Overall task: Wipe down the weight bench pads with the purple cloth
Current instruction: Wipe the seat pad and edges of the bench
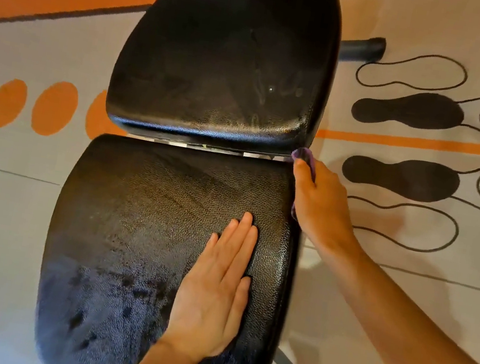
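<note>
Near pad [143,229]: black, pebbled upholstery, with a paler sheen over its nearest part. The left hand [215,291] lies flat on the right half of this pad, palm down, fingers straight and together, gripping nothing. At the pad's right edge, the right hand [320,204] presses the purple cloth [307,158] against the side of the bench, fingers wrapped over the cloth; only the cloth's far end and a sliver below the palm show. The cloth's tip sits at the gap between the two pads. Far pad [220,62]: black, glossy, with faint smear marks toward its right side. Beyond, the floor mat [414,27] bears orange dots [55,108] on the left and black footprint shapes [410,109] on the right.
</note>
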